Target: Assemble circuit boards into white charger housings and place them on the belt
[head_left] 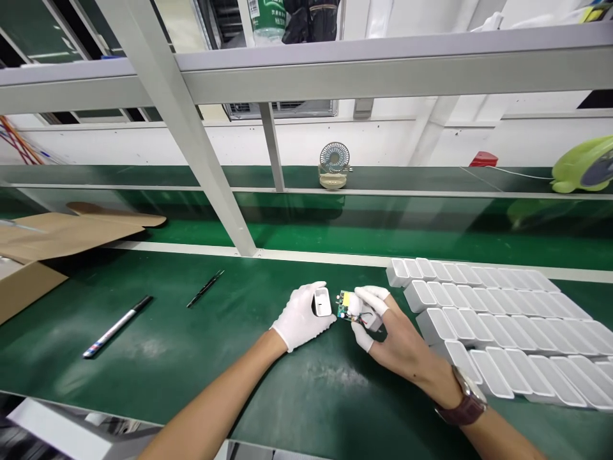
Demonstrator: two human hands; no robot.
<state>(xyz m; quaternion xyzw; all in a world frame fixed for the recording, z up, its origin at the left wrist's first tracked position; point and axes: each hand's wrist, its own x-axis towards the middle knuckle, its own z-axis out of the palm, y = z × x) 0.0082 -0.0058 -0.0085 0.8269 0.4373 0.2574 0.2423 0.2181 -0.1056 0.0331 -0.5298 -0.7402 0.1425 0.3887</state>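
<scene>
My left hand (pixel 301 317), in a white glove, is closed around a small white plastic housing (pixel 322 302) whose open end shows. Just to its right, my right hand (pixel 378 316) wears white finger cots and pinches a small green circuit board (pixel 343 305) carrying a yellow part, with a white piece and thin wires attached. The board and the housing are close together but apart, above the green table mat (pixel 297 396). Part of the white piece is hidden behind my right fingers.
Rows of white plastic housings (pixel 493 326) stand at the right. A marker (pixel 117 327) and black tweezers (pixel 205 289) lie to the left, near an open cardboard box (pixel 33 287). A slanted metal post (pixel 205 153) rises behind; a small fan (pixel 334 165) sits on the far ledge.
</scene>
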